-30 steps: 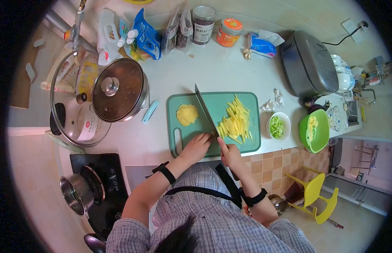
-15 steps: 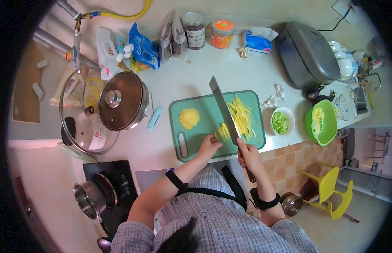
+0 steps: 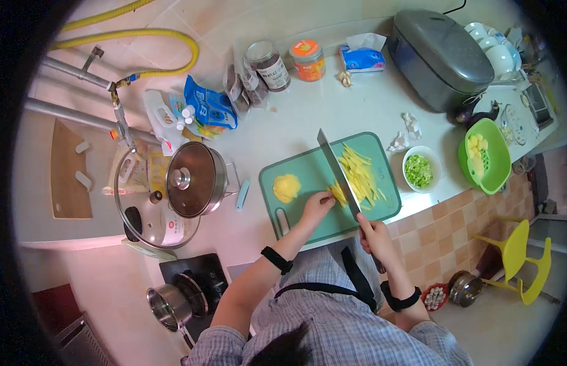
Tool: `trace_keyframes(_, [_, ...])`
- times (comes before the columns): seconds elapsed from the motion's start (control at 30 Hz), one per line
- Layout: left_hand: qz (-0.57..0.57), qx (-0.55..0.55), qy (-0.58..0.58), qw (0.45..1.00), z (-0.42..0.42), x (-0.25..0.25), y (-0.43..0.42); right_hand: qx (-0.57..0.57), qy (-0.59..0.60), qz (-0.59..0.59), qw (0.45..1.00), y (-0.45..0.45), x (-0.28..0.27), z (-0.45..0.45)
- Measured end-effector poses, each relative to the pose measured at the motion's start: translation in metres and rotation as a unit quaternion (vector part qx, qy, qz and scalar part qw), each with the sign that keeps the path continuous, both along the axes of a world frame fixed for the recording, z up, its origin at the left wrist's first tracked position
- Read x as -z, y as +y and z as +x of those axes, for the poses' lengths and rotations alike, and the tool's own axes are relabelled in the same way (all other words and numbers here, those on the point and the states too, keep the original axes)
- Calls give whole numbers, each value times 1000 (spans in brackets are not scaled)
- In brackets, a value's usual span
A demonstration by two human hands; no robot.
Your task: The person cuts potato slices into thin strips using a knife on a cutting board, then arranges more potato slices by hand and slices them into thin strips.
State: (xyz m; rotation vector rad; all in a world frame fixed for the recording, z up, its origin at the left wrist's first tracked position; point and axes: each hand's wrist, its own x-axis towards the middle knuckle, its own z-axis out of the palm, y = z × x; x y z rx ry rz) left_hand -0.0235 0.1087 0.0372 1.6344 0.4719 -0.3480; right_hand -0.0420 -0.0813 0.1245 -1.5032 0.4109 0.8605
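My right hand [image 3: 375,236] grips the handle of a broad cleaver [image 3: 339,172], whose blade slants across the green cutting board [image 3: 314,163]. Curled at the left side of the blade, my left hand [image 3: 319,206] holds a small bunch of sliced potato [image 3: 338,194] with its fingertips. To the right of the blade lies a heap of yellow potato strips [image 3: 361,175]. A pile of thin potato slices [image 3: 286,188] rests on the board's left part. Whether the cleaver's edge touches the board cannot be made out.
Right of the board stand a white bowl of chopped greens [image 3: 419,171] and a green basket [image 3: 499,169]. A lidded pot [image 3: 194,181] and a light-blue-handled tool [image 3: 242,195] are at left. Jars, a tissue pack [image 3: 363,59] and a grey appliance [image 3: 441,61] line the back.
The head view has shifted and tilted, so the scene sits differently in frame. My left hand stays by the sliced potato, and the cleaver remains in my right hand.
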Motion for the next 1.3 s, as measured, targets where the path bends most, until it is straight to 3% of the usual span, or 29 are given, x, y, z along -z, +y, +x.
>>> trace_keyframes(0.07, [57,17,-29,998,-3,0,11,5,-2,7,1000,-1,-4,0])
trace_keyframes(0.13, [261,46,-139,954,-5,-19,34,11,-5,12,1000,-2,-2,0])
trace_keyframes(0.17, [266,51,-138,953,-4,-27,46,8,-16,7,1000,-3,0,0])
trace_keyframes(0.23, [518,116,-210,821,-2,-39,67,9,-25,5,1000,-4,3,-1])
trace_keyframes(0.37, [514,153,-196,821,1,-33,93,0,-35,-12,999,-5,-1,3])
trace_keyframes(0.43, [484,224,-168,829,7,-33,100,-10,-38,-28,999,-5,1,5])
trace_keyframes(0.57, [472,229,-142,839,19,-24,113,-29,-54,-45,997,-4,8,4])
trace_keyframes(0.63, [387,182,-124,895,25,-24,117,-34,-61,-48,996,-4,8,4])
trace_keyframes(0.77, [388,162,-109,901,25,-26,120,-54,-79,-62,993,-5,10,3])
trace_keyframes(0.93, [359,46,-76,929,18,-29,124,-44,-73,-24,996,-7,11,3])
trace_keyframes(1.07, [427,28,-67,901,14,-25,127,-89,-78,-89,989,-9,13,5])
trace_keyframes(1.17, [469,33,-152,869,18,-40,116,-78,-100,-79,989,-8,15,4])
trace_keyframes(1.23, [544,118,-217,802,20,-33,119,-70,-113,-62,989,-7,16,3])
trace_keyframes(1.3, [499,143,-198,832,19,-24,117,-84,-132,-89,984,-7,20,4])
